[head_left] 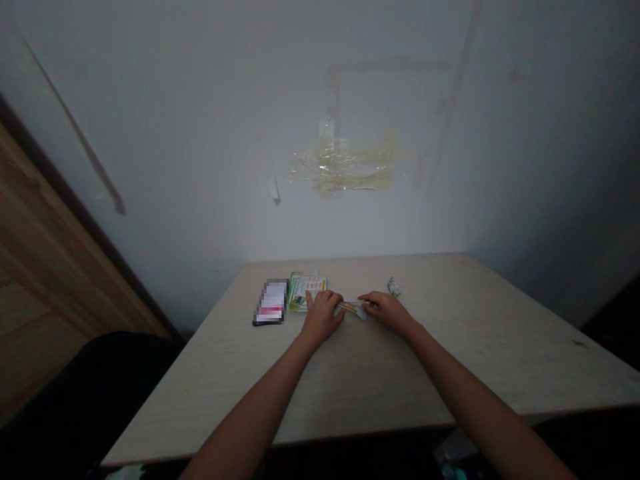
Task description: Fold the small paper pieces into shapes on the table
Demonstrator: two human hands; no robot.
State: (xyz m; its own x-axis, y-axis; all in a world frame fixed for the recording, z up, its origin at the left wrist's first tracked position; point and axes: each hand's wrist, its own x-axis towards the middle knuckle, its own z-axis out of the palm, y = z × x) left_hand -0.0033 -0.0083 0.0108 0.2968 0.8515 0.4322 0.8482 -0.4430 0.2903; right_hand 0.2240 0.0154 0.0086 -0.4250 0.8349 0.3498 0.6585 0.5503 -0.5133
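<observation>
Pale wall (200, 133), taped patch (350, 167) | wood-look table (430, 373) below | phone (271, 302) left of printed packet (306, 291) | left hand (323, 317) and right hand (387, 311) pinch thin strip (354, 309) between them, mid-table | crumpled scrap (394, 287) just beyond right hand

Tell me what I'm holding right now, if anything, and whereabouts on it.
A small, flat, pale strip with yellowish printing: your left hand is at its left end, your right hand at its right.
</observation>
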